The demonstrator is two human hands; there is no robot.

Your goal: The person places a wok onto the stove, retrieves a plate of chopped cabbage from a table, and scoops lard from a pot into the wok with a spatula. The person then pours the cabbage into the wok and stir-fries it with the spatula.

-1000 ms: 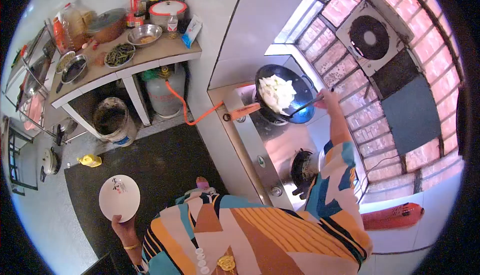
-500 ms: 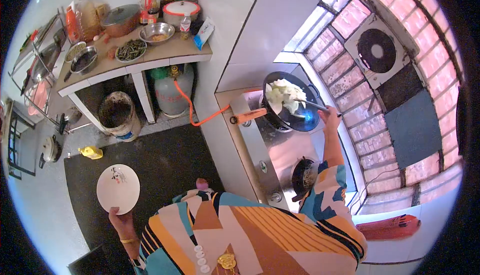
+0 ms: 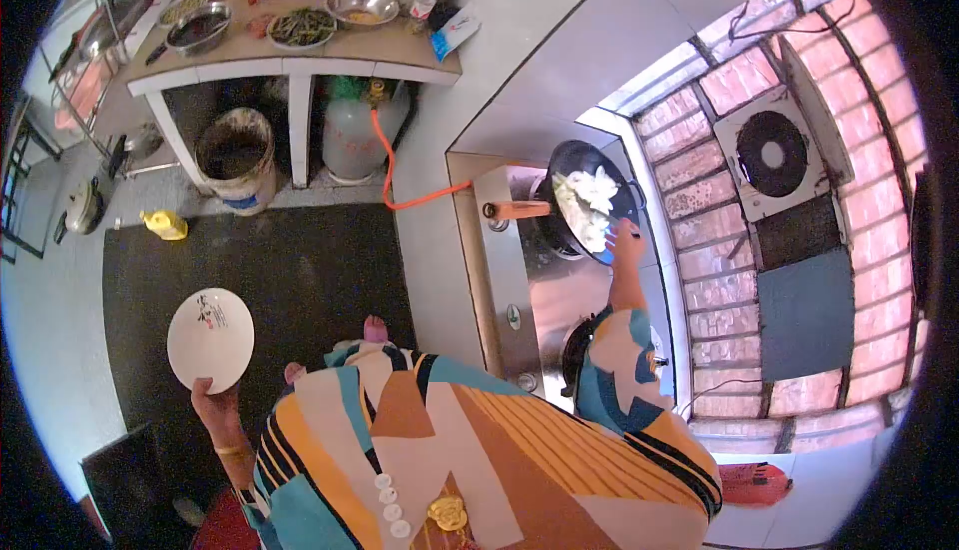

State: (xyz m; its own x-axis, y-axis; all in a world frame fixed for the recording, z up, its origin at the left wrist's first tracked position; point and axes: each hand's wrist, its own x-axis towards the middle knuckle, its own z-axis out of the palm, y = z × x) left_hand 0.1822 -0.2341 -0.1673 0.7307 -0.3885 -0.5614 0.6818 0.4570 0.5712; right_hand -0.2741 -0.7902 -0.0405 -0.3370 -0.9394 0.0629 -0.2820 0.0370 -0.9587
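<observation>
My left hand point(image 3: 215, 407) grips the near rim of a white oval plate point(image 3: 212, 335) with dark lettering, held out over the dark floor mat. On the stove at the right sits a black wok point(image 3: 570, 165) with a wooden handle point(image 3: 516, 210), tilted, with pale white food pieces point(image 3: 587, 200) in it. My right hand point(image 3: 627, 247) is closed at the wok's near right edge around a spatula. Only the dark end of its handle shows; the rest of it is hidden by the hand or hard to make out.
A second burner point(image 3: 576, 350) lies nearer me on the stove point(image 3: 569, 300). An orange hose point(image 3: 400, 206) runs to a gas cylinder point(image 3: 355, 135) under the counter point(image 3: 400, 62), where bowls stand. A bucket point(image 3: 240, 165) and yellow bottle point(image 3: 165, 225) are on the floor.
My right hand has moved in closer to the wok, and the spatula shaft no longer shows across it. The view has shifted; my left hand still holds the plate.
</observation>
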